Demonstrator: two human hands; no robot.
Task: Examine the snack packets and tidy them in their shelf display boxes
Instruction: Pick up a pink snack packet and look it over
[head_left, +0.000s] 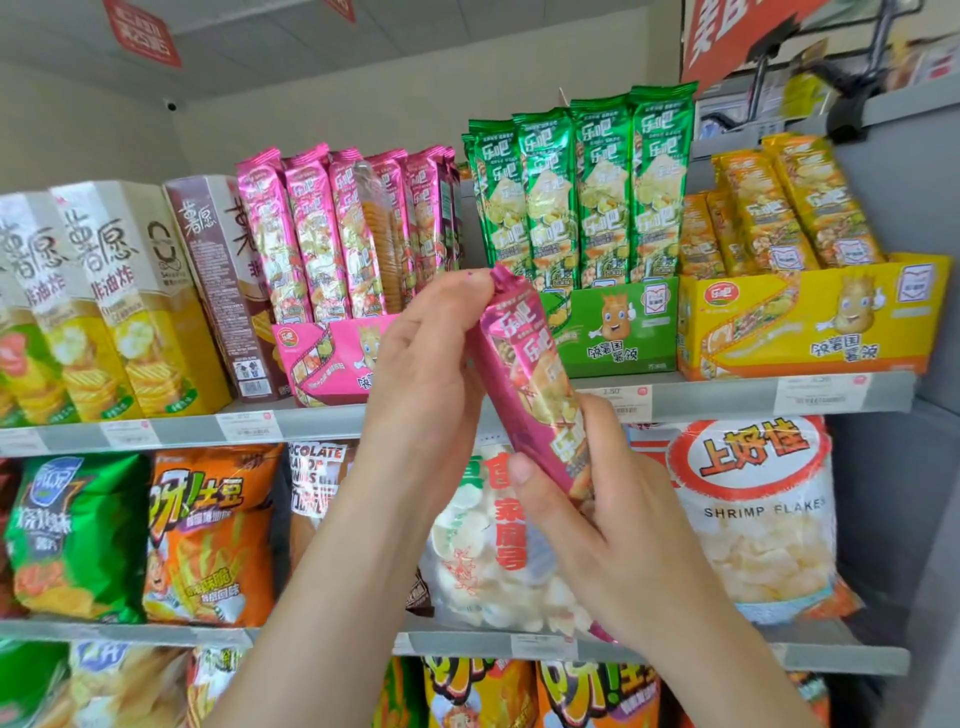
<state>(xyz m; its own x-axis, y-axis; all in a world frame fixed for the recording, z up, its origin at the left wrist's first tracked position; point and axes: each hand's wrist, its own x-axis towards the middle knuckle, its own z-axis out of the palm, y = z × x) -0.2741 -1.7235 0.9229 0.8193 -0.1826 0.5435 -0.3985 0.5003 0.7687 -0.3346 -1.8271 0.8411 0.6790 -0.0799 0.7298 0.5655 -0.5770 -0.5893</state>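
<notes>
A long pink snack packet (530, 374) is held tilted in front of the top shelf, its top end toward the upper left. My left hand (426, 374) pinches its top end with the fingertips. My right hand (597, 514) grips its lower half, thumb across the front. Behind my left hand stands the pink display box (322, 358) with several upright pink packets (311, 234). To its right are the green display box (618, 327) with green packets (582, 192) and the yellow display box (810, 322) with leaning yellow packets (779, 208).
Tall chip cartons (119, 296) and a brown carton (218, 280) fill the top shelf's left side. Below hang green (78, 535) and orange (213, 535) chip bags and shrimp flake bags (758, 514). A grey shelf wall (893, 312) closes the right side.
</notes>
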